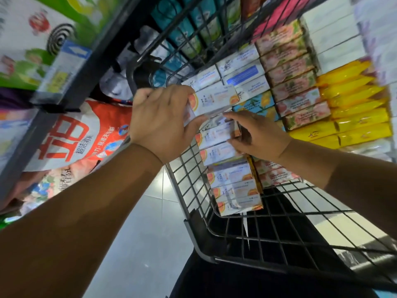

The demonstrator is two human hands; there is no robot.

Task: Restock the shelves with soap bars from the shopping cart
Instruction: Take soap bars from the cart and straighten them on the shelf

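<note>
A soap box [214,100] fills the left hand [161,123] grip, above the row [227,177] (right hand [260,136] clasps that).

2 bare forearms reach forward, the left rising from the lower left, the right coming in from the right. The left hand [159,123] shows its back, fingers curled over the top of a white box [217,98] and thumb beneath it, just above the right hand [260,134]. The right hand's fingers [233,145] bend round the end of a lower box [214,134].
</note>
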